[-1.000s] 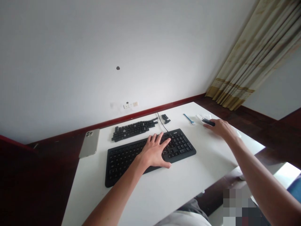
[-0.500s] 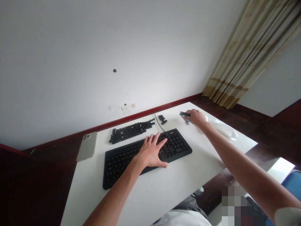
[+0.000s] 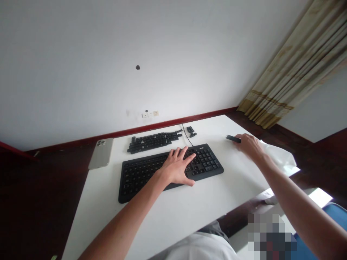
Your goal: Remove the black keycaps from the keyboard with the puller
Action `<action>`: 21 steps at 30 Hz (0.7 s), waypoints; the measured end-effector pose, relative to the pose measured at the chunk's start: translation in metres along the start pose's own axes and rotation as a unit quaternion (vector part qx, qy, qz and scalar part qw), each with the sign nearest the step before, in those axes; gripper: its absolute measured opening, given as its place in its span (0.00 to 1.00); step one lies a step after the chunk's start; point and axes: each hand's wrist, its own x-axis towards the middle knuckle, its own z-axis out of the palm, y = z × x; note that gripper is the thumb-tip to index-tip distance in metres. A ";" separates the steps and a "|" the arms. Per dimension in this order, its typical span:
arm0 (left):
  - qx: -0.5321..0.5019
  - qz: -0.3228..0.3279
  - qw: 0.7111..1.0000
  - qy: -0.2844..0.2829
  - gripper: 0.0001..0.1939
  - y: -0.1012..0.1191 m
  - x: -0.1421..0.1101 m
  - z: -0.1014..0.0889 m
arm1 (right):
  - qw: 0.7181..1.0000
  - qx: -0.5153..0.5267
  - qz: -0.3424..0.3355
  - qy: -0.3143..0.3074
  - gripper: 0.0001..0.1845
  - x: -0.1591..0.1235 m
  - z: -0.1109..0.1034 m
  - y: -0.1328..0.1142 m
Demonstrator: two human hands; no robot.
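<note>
A black keyboard (image 3: 204, 169) lies on the white table (image 3: 206, 202), with bare switches on its left part and keycaps on its number pad. My left hand (image 3: 177, 168) rests on the middle of it, palm down and fingers spread. To the right, my right hand (image 3: 249, 144) is closed around a slim black tool (image 3: 233, 138), whose end points left. Its exact kind is unclear. Behind the keyboard sit several removed black keycaps (image 3: 154, 141) in rows, and a smaller cluster of keycaps (image 3: 191, 130) lies right of the cable.
A white plastic bag (image 3: 282, 157) lies by the right table edge, beside my right hand. At the left edge is a phone (image 3: 101, 153), camera side up. The keyboard's cable (image 3: 186, 133) runs to the back. A curtain (image 3: 273, 94) hangs on the right.
My right hand has moved right with the black tool, and the white bag sits farther right. A blue item seen below that hand no longer shows. My left hand stays on the keyboard.
</note>
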 end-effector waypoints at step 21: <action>0.014 -0.002 1.000 0.022 0.63 0.000 0.001 0.003 | 0.503 0.831 -0.128 -0.199 0.40 0.014 -0.030 -0.181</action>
